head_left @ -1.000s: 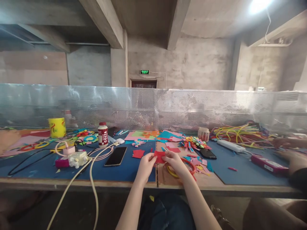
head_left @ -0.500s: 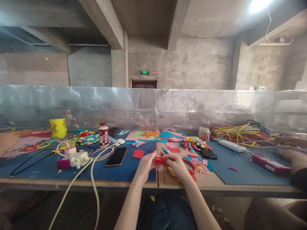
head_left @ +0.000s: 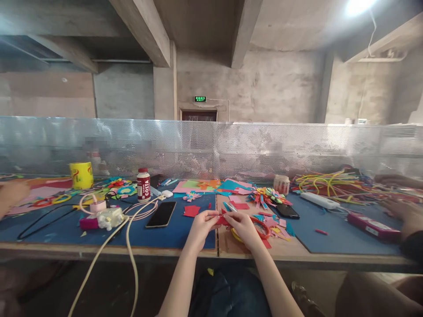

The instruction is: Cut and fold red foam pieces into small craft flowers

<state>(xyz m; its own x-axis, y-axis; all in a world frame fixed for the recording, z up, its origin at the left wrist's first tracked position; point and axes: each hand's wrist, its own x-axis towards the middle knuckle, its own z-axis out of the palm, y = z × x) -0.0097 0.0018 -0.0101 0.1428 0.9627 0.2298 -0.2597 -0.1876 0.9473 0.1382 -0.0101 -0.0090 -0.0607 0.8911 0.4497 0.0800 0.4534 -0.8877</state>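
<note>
Both my hands meet over the seam between the blue mat (head_left: 178, 229) and the brown board (head_left: 287, 246). My left hand (head_left: 200, 224) and my right hand (head_left: 243, 224) pinch a small piece of red paper (head_left: 222, 219) between them, now folded narrow. Red and yellow scissors (head_left: 261, 226) lie just under my right hand among coloured paper scraps (head_left: 276, 224). Another red paper piece (head_left: 191, 211) lies on the mat beyond my left hand.
Two black phones (head_left: 161, 214) (head_left: 287, 211), a Costa bottle (head_left: 143, 185), a yellow tape roll (head_left: 81, 175), chargers and cables (head_left: 109, 218), paper flowers (head_left: 269, 196), a power strip (head_left: 319, 201), coloured strips (head_left: 333, 182). Other people's hands at far left (head_left: 11, 193) and right (head_left: 405, 211). A perforated screen (head_left: 211, 147) backs the table.
The red paper went from a flat square held up between my fingers to a narrow folded piece; my hands drew slightly closer together and lower.
</note>
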